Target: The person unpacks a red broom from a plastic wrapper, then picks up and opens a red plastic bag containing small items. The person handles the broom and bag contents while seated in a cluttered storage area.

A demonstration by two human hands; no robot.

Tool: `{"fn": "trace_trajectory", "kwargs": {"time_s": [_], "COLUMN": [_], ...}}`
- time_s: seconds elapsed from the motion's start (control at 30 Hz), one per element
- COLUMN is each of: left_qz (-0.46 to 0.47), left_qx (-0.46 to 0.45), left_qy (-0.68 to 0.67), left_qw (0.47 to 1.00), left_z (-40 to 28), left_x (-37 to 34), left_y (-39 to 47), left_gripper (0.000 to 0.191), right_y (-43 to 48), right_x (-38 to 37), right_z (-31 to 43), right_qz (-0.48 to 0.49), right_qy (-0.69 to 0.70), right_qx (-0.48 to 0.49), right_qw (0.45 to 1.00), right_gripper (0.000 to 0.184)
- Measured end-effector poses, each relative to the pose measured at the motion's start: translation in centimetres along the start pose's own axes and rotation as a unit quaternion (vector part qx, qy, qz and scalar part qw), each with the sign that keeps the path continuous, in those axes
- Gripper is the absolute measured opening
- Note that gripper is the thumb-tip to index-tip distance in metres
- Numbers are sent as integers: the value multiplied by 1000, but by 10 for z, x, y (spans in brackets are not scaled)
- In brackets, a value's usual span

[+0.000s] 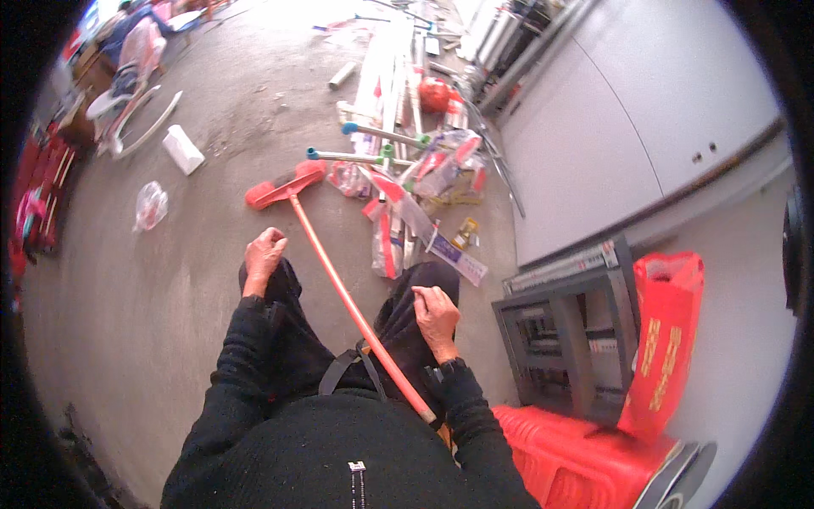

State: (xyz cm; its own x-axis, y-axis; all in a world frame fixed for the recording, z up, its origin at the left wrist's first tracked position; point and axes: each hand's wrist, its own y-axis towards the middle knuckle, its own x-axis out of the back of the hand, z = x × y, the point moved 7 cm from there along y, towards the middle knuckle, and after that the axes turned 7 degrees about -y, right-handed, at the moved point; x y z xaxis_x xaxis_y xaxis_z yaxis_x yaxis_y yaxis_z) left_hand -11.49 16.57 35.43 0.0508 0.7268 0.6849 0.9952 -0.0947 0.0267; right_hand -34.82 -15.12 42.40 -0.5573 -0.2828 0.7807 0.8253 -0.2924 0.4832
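My left hand [264,254] is at my left knee, its fingers curled in and no object visible in it. Over my right thigh, near the knee, is my right hand [437,316], also loosely curled with nothing seen in the fingers. Between my legs a long-handled tool with an orange-red pole [343,289] slants from my lap to the floor. Its red head [286,189], a crosspiece with a fuzzy lump at each end, lies ahead of my left hand; neither hand touches the pole.
Ahead lie metal tubes with coloured end fittings [362,157] among torn plastic wrapping [445,162]. A red bag [664,343], dark frames [566,343] and a red plastic stool [572,455] are at my right, beside grey panels [591,121]. A plastic bag [151,207] lies left.
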Motion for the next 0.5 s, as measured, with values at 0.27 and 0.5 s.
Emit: {"fn": "trace_trajectory", "kwargs": {"time_s": [0.27, 0.5], "left_qz": [17, 26], "left_qx": [-12, -29], "left_qy": [5, 1], "left_qw": [1000, 999], "left_z": [12, 9], "left_x": [-7, -7], "left_y": [8, 8], "left_gripper": [21, 22], "right_y": [1, 1], "right_x": [4, 6], "right_z": [-2, -3], "right_qz": [-6, -13], "right_qy": [14, 19], "right_qx": [-21, -26], "right_qw": [1000, 999], "right_gripper": [7, 7]}}
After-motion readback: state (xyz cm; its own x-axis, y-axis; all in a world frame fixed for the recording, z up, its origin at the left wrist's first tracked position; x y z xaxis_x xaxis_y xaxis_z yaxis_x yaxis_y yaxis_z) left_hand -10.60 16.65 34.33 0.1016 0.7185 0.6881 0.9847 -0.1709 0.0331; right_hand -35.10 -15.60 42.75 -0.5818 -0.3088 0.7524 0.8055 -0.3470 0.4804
